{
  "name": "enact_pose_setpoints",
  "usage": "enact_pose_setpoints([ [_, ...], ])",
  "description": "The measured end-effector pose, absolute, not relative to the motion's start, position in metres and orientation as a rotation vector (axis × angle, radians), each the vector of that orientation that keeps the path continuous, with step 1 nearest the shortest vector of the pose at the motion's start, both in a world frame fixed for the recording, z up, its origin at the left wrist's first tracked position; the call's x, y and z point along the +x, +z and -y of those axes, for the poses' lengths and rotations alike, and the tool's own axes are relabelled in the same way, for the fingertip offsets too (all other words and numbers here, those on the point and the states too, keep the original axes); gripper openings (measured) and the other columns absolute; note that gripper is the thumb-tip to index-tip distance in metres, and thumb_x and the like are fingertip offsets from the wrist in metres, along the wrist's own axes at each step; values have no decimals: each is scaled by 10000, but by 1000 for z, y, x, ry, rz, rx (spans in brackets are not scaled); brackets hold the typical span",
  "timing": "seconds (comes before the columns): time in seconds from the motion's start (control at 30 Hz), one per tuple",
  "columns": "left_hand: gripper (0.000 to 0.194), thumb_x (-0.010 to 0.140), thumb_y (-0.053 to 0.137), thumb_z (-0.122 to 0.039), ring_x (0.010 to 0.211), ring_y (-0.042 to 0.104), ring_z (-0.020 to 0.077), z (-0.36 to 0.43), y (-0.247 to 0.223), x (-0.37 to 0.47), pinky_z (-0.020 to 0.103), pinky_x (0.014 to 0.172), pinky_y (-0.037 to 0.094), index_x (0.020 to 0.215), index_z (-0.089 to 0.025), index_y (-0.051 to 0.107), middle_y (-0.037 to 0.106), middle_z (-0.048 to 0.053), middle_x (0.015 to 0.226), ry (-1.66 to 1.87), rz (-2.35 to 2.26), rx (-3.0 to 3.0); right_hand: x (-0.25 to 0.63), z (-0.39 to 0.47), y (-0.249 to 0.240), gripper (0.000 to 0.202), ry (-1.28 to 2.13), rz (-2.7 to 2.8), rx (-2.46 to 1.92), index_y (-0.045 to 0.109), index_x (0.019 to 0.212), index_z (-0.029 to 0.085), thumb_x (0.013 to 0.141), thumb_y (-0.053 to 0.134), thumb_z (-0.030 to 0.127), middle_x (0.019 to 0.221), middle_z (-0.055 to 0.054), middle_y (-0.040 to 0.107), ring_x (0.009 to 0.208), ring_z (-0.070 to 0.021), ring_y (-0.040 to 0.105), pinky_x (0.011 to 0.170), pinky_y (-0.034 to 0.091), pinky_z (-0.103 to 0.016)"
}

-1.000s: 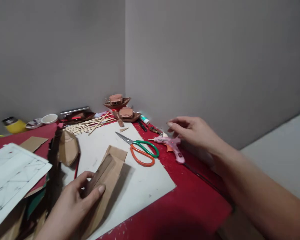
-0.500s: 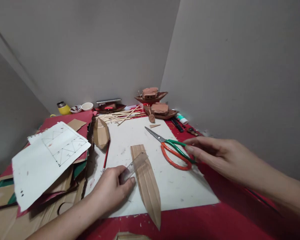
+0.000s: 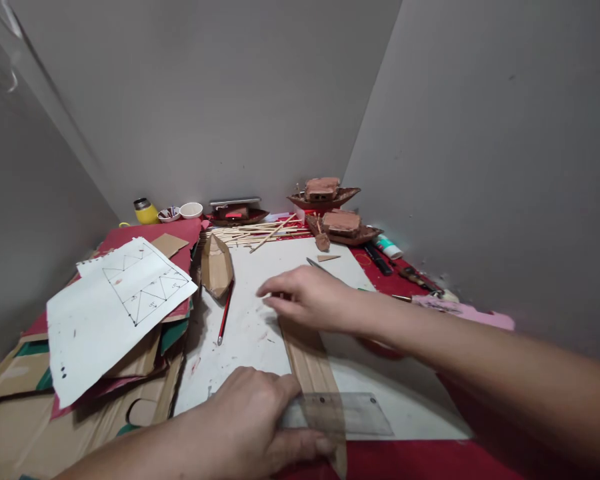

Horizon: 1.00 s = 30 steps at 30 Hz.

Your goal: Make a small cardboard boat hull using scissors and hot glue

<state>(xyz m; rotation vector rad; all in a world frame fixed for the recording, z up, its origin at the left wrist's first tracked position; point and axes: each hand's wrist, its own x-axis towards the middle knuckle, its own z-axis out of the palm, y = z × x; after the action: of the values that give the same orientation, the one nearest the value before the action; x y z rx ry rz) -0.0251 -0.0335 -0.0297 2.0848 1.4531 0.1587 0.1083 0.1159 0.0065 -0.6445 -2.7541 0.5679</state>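
Note:
My left hand is closed on a clear plastic ruler, which lies across the lower part of a long, pointed cardboard strip. Above the strip's upper end hovers my right hand, fingers apart and holding nothing. It partly hides the scissors, whose blade tip shows beyond the knuckles. A red and black pencil lies on the white sheet, left of my right hand. Close to the pencil's upper end sits a small cardboard boat hull.
Stacked cardboard with a drawn paper on top fills the left side. Thin wooden sticks lie at the back. Brown model boats stand near the wall corner. A tube and pink item lie at right.
My right hand has let go of the scissors, now on the sheet, and moved left over the cardboard strip. My left hand has brought the ruler nearer to me, across the strip's lower part.

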Motion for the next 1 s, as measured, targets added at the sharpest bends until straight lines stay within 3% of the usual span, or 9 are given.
enact_pose_setpoints([
  [0.07, 352, 893, 444, -549, 645, 587, 191, 32, -31, -28, 268, 526, 293, 874, -237, 605, 689, 36, 778, 187, -1452, 2065, 77, -117, 3, 291, 328, 2978, -350, 683, 1115, 189, 855, 559, 145, 983, -78, 743, 858, -220, 687, 698, 479, -276],
  [0.13, 320, 919, 417, -495, 623, 560, 173, 30, -31, -29, 262, 531, 302, 843, -238, 592, 680, 23, 763, 216, -1454, 2012, 50, -115, -4, 216, -46, 3159, -89, 696, 999, 144, 877, 520, 117, 912, -104, 725, 739, -225, 684, 594, 462, -288],
  [0.23, 277, 900, 464, -450, 567, 489, 140, 27, -31, -30, 248, 515, 293, 768, -230, 567, 623, -8, 684, 248, -1449, 1918, 26, -110, -16, 182, -154, 3214, 56, 688, 819, 97, 847, 514, 52, 831, -137, 702, 702, -241, 667, 570, 446, -312],
  [0.37, 237, 879, 500, -386, 556, 420, 117, 24, -33, -31, 228, 493, 273, 727, -216, 561, 528, -38, 624, 312, -1410, 1798, 22, -110, -14, 189, -174, 3201, 143, 660, 880, 109, 877, 477, 67, 832, -126, 689, 762, -228, 642, 610, 432, -305],
  [0.5, 154, 849, 521, -305, 585, 418, 114, 22, -40, -33, 216, 518, 302, 763, -195, 586, 507, -45, 637, 403, -1382, 1649, 44, -119, 13, 167, -2, 3030, -25, 616, 982, 141, 856, 510, 174, 902, -96, 674, 733, -199, 593, 591, 392, -286],
  [0.63, 141, 836, 518, -253, 701, 503, 152, 16, -41, -32, 238, 636, 380, 822, -164, 628, 587, -5, 736, 541, -1421, 1579, 75, -138, 28, 198, 350, 2824, -420, 570, 1001, 133, 874, 418, 135, 827, -60, 635, 673, -165, 513, 629, 365, -268],
  [0.83, 377, 862, 524, -240, 902, 577, 205, 8, -40, -34, 297, 826, 425, 1231, -184, 576, 668, 47, 988, 652, -1453, 1494, 115, -165, -13, 186, 624, 2813, -781, 586, 911, 131, 912, 402, 154, 785, -68, 600, 674, -172, 478, 641, 342, -276],
  [1.0, 406, 878, 525, -272, 955, 581, 221, 3, -48, -41, 311, 851, 432, 1272, -180, 560, 669, 64, 1026, 660, -1471, 1466, 129, -165, -30, 179, 872, 2801, -711, 579, 926, 145, 945, 409, 199, 774, -34, 592, 680, -153, 498, 632, 369, -252],
])
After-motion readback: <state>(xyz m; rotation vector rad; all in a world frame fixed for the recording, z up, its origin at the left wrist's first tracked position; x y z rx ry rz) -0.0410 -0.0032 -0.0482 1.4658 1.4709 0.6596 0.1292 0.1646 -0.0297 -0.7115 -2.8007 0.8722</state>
